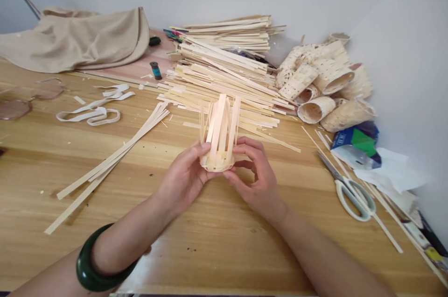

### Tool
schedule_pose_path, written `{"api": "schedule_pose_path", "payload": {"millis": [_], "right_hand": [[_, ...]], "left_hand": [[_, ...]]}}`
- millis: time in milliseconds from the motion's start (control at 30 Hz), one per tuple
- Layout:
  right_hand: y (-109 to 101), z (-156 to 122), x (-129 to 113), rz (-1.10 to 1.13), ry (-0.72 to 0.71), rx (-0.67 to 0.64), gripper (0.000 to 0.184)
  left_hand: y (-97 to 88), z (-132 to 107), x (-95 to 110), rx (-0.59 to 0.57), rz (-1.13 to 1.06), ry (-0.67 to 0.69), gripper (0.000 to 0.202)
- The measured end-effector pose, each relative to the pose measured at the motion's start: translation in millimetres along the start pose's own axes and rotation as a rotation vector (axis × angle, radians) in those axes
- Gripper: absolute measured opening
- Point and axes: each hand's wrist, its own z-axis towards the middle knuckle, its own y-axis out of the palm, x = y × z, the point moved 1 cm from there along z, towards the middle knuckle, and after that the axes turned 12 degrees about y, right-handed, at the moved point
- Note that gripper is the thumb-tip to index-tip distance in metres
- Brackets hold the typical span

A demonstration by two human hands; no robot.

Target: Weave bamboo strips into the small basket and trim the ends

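Note:
A small partly woven basket [219,157] of pale wood strips is held up over the table, its upright strips standing free above a woven band at the base. My left hand [187,168] grips it from the left, thumb on the outside of the band and fingers beneath. From the right, my right hand [257,173] pinches the lower rim, its fingers curled around that side. Some fingertips are hidden behind the basket.
Loose strips [115,161] and a white ribbon [94,112] lie left. Behind are piled strips [224,77], a thread spool [156,71] and beige cloth [94,38]. Finished woven tubes [315,109] and scissors [353,196] lie right, near a wall. Eyeglasses [24,105] rest far left.

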Motion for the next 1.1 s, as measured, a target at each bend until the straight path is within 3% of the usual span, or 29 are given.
{"api": "schedule_pose_path", "payload": {"millis": [100, 200, 300, 400, 500, 867, 1000, 1100], "right_hand": [[1.8, -0.8, -0.2, 0.042, 0.025, -0.031, 0.037], [1.3, -1.2, -3.1, -0.010, 0.012, 0.033, 0.041], [-0.2, -1.1, -8.8, -0.154, -0.138, 0.123, 0.046], [-0.4, -0.6, -12.8, -0.273, -0.241, 0.114, 0.045], [-0.3, -0.2, -13.8, -0.278, -0.227, 0.083, 0.041], [0.6, -0.4, -11.8, -0.191, -0.167, 0.040, 0.031], [-1.9, 1.6, -11.1, -0.147, -0.172, 0.040, 0.036], [-2.9, 2.1, -10.9, -0.096, -0.159, 0.037, 0.029]], "left_hand": [[-1.9, 1.1, -4.3, 0.096, 0.029, -0.030, 0.018], [-0.2, -0.2, -8.0, 0.123, 0.062, -0.024, 0.021], [1.8, -2.4, -10.0, 0.130, 0.083, 0.029, 0.024], [2.4, -3.4, -11.9, 0.130, 0.079, 0.030, 0.028], [3.0, -3.7, -13.7, 0.119, 0.107, -0.008, 0.034], [5.0, -7.6, -15.6, 0.169, 0.182, 0.054, 0.047], [5.6, -5.6, -12.0, 0.217, 0.107, 0.031, 0.035], [7.2, -4.9, -9.7, 0.240, 0.104, 0.040, 0.029]]}}
